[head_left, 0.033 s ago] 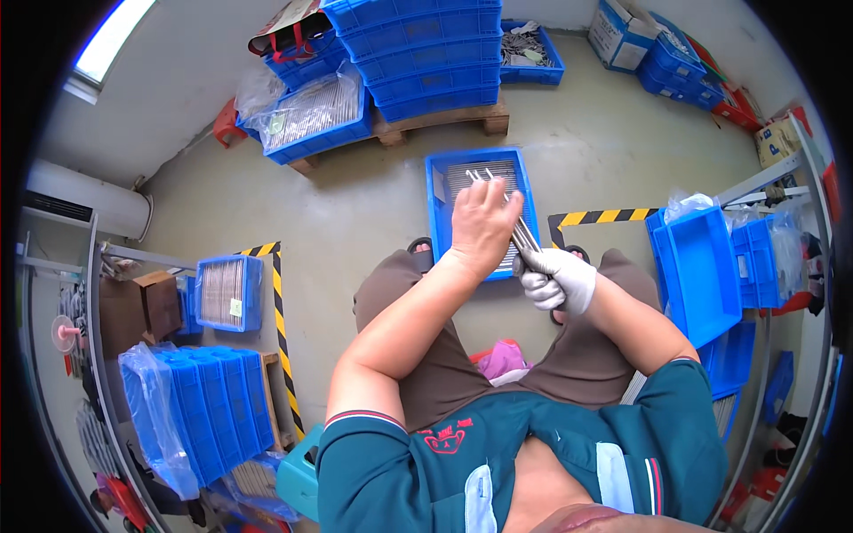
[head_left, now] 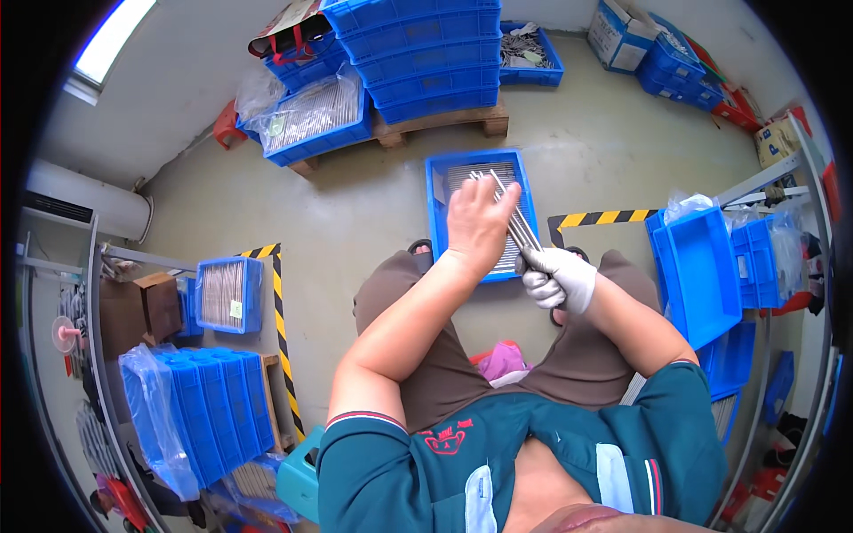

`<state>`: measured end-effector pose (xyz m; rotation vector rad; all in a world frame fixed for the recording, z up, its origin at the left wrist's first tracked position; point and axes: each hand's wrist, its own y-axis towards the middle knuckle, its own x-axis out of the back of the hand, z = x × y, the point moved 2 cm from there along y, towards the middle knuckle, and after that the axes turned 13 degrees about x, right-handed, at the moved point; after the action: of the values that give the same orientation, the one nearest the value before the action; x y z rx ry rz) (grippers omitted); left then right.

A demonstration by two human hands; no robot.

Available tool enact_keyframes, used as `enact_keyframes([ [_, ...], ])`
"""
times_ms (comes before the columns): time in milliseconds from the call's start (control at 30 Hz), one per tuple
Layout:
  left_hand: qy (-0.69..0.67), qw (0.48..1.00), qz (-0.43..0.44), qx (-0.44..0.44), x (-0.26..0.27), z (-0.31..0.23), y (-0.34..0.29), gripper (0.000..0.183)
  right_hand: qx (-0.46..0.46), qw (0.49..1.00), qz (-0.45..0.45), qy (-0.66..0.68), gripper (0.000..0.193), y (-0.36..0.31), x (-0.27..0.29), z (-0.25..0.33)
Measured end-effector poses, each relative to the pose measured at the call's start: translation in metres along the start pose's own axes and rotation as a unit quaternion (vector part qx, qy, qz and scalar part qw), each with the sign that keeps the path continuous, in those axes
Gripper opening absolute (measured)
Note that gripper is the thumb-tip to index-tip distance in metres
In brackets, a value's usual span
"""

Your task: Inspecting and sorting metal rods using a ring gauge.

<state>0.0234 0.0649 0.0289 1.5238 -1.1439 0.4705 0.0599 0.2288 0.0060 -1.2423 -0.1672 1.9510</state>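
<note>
My right hand (head_left: pixel 560 280), in a whitish-grey glove, is wrapped around the lower end of a bundle of thin metal rods (head_left: pixel 522 233). The bundle slants up and to the left. Near its upper end my bare left hand (head_left: pixel 478 222) has its fingers bent over the rods, and several tips stick out past them. Its palm and part of its grip are hidden. Both hands are over a blue plastic bin (head_left: pixel 430 194) on the floor between my feet, in which similar rods lie in a row.
Ahead, a tall stack of blue crates (head_left: pixel 426 67) stands on a wooden pallet (head_left: pixel 391 135). More blue crates (head_left: pixel 222 409) are at the left, by black-and-yellow floor tape (head_left: pixel 278 306). At the right a blue bin (head_left: pixel 697 275) leans tilted. A teal stool (head_left: pixel 298 480) is beside me.
My left hand has moved slightly left and down along the rods, and their tips are spread differently. My right hand stays in nearly the same place.
</note>
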Motion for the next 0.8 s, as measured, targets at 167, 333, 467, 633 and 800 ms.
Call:
enact_keyframes([
  [167, -0.399, 0.799, 0.184, 0.411, -0.011, 0.065, 0.000, 0.050, 0.150, 0.924, -0.183, -0.300, 0.037, 0.002, 0.003, 0.013],
  [333, -0.580, 0.631, 0.244, 0.455, -0.021, 0.064, -0.009, 0.035, 0.380, 0.775, -0.173, -0.475, 0.043, -0.009, 0.009, 0.029],
  [467, -0.631, 0.581, 0.240, 0.455, -0.006, 0.058, -0.006, 0.027, 0.377, 0.805, -0.200, -0.413, 0.036, -0.014, 0.005, 0.036],
  [633, -0.749, 0.471, 0.193, 0.423, 0.014, 0.056, 0.001, 0.025, 0.333, 0.878, -0.183, -0.291, 0.031, -0.018, -0.002, 0.039],
  [800, -0.773, 0.459, 0.232, 0.371, 0.017, 0.058, 0.003, 0.020, 0.372, 0.866, -0.171, -0.288, 0.022, -0.023, -0.003, 0.041],
])
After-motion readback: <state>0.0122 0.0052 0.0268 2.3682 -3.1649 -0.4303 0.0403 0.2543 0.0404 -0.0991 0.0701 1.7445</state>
